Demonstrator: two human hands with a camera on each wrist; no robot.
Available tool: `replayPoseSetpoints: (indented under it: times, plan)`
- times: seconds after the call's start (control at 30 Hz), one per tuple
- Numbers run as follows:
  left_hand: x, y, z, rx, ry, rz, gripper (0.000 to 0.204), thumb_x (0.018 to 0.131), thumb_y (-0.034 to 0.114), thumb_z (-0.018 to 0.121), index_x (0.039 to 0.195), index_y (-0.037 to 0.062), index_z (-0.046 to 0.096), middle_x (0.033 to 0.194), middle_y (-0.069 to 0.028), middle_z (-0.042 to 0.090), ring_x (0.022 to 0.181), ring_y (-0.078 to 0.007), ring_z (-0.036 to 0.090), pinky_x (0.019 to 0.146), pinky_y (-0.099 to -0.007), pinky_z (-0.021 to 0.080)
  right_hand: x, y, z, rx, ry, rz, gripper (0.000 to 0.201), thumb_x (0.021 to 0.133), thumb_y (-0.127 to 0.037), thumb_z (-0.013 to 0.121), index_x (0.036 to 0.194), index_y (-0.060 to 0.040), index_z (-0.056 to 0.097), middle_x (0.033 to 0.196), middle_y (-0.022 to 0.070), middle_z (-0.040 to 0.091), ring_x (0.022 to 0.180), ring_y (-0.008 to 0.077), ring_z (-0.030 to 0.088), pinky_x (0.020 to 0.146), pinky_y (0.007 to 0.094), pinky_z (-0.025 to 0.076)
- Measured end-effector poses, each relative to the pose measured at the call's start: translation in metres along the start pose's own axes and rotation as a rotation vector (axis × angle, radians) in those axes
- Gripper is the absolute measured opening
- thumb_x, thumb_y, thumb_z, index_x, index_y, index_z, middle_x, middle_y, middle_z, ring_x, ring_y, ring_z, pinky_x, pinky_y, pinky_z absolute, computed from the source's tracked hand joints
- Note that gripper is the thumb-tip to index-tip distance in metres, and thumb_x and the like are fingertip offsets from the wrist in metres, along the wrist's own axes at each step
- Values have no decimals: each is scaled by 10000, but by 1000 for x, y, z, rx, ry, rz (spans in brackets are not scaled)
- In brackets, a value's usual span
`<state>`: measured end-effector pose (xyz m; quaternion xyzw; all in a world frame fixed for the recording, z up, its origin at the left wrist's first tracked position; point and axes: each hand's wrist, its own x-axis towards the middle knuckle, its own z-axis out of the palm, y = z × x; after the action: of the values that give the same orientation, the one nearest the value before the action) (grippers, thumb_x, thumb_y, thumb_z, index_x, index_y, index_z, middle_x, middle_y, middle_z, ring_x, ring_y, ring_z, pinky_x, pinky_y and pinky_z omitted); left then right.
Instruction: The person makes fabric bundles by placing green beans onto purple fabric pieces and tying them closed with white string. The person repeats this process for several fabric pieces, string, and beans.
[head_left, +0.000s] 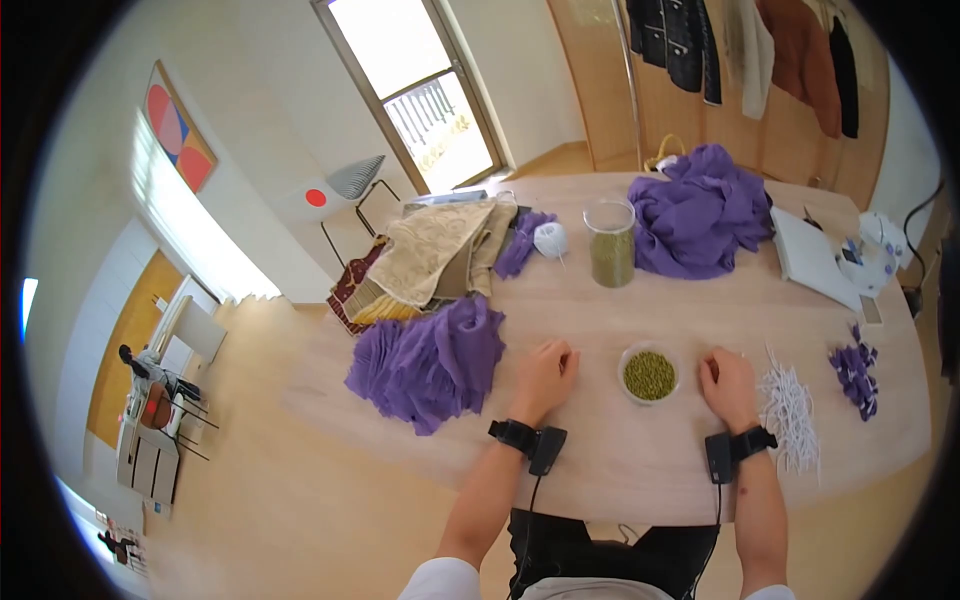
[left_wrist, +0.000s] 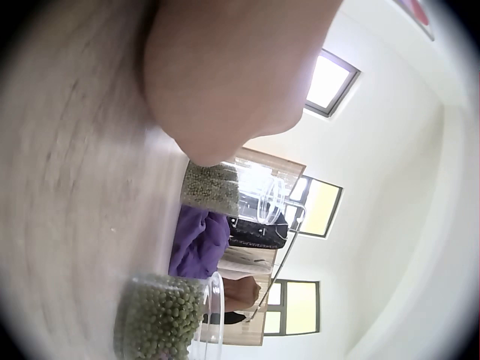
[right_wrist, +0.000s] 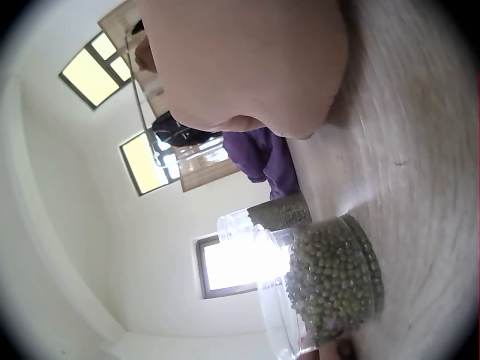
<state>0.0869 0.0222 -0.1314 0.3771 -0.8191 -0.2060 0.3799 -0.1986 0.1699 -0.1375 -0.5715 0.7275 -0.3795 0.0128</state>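
Note:
My left hand [head_left: 546,378] rests on the wooden table, fingers loosely curled, holding nothing. On the other side of a small clear jar, my right hand [head_left: 728,382] lies on the tabletop in much the same way. The jar of green mung beans [head_left: 650,376] stands upright between the two, touched by neither hand. In the left wrist view the back of the left hand [left_wrist: 232,75] covers the upper part, with the small jar [left_wrist: 161,315] below. The right wrist view shows the right hand [right_wrist: 255,60] above the same jar [right_wrist: 334,277]; its fingertips are hidden.
Behind the small jar stands a taller clear jar [head_left: 611,250]. Purple cloth [head_left: 430,362] and folded patterned fabrics [head_left: 430,250] lie at left, more purple cloth [head_left: 700,215] at the back. White strings [head_left: 790,415], purple scraps [head_left: 854,375] and a white sewing machine [head_left: 872,255] occupy the right.

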Motion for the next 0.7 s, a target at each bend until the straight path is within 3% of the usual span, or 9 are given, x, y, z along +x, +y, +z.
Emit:
replayPoseSetpoints:
  times: [0.37, 0.7]
  plan:
    - [0, 6, -1, 46, -25, -29, 197, 920, 199, 610, 812, 37, 582, 790, -164, 617, 737, -387, 602, 638, -473, 470, 7, 3, 20, 94, 27, -15, 103, 846, -126, 640, 815, -31, 614, 721, 168, 625, 672, 358, 613, 612, 444, 468]
    - [-4, -1, 3, -14, 20, -39, 186, 906, 172, 599, 805, 21, 560, 805, -182, 600, 776, -399, 599, 671, -476, 472, -2, 21, 12, 38, -23, -5, 107, 898, -109, 612, 863, -10, 589, 694, 139, 576, 630, 265, 557, 587, 386, 427]
